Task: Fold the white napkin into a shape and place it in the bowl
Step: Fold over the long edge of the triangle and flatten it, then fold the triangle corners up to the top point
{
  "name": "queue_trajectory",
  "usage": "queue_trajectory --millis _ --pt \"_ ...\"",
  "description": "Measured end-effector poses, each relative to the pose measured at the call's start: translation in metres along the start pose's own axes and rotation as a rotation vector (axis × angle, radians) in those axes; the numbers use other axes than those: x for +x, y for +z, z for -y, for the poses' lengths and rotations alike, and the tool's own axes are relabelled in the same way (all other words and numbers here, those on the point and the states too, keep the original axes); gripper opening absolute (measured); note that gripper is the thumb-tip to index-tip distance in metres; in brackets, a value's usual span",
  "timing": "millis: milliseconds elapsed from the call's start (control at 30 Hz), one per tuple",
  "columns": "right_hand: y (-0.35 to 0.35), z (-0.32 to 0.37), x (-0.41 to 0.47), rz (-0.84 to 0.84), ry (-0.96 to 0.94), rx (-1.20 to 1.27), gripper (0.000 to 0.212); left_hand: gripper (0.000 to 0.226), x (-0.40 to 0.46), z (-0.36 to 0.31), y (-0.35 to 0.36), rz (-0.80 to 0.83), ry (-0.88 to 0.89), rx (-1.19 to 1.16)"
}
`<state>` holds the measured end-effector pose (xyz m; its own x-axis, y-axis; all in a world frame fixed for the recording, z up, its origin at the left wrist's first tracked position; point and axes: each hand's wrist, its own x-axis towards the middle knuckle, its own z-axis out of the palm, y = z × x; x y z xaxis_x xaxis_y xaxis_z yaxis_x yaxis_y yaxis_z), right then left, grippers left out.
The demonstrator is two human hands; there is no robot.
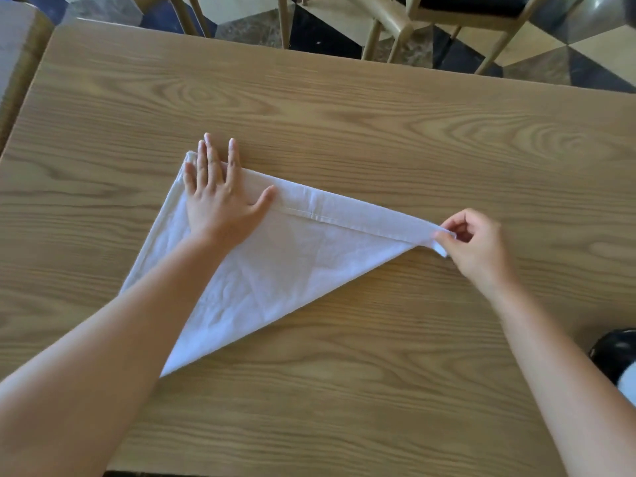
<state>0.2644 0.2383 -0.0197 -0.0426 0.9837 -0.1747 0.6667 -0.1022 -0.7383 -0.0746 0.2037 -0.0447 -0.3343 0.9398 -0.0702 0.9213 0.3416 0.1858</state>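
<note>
On woodgrain table (344, 115) | triangular white napkin (292, 263) | left hand (220, 201) flat | right hand (478, 242) pinching corner

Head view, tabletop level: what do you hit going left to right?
left hand pressed flat on the napkin's far-left corner → white napkin folded into a triangle → right hand pinching the napkin's right tip → dark bowl, partly cut off at the right edge, on the wooden table.
</note>
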Motion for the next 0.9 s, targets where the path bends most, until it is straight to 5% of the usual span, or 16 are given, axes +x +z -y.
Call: queue_trajectory --millis 333,567,900 --pt "-0.001 -0.02 -0.128 -0.009 -0.03 0.067 0.024 0.096 0.001 -0.015 0.0 0.069 0.338 0.031" --pt "-0.006 -0.029 -0.194 0.011 -0.287 -0.069 0.014 0.096 -0.02 -0.037 0.004 0.118 0.507 0.037" --pt "-0.023 0.029 -0.199 0.154 -0.304 0.106 0.027 0.081 -0.047 -0.034 0.008 0.056 0.302 0.015"
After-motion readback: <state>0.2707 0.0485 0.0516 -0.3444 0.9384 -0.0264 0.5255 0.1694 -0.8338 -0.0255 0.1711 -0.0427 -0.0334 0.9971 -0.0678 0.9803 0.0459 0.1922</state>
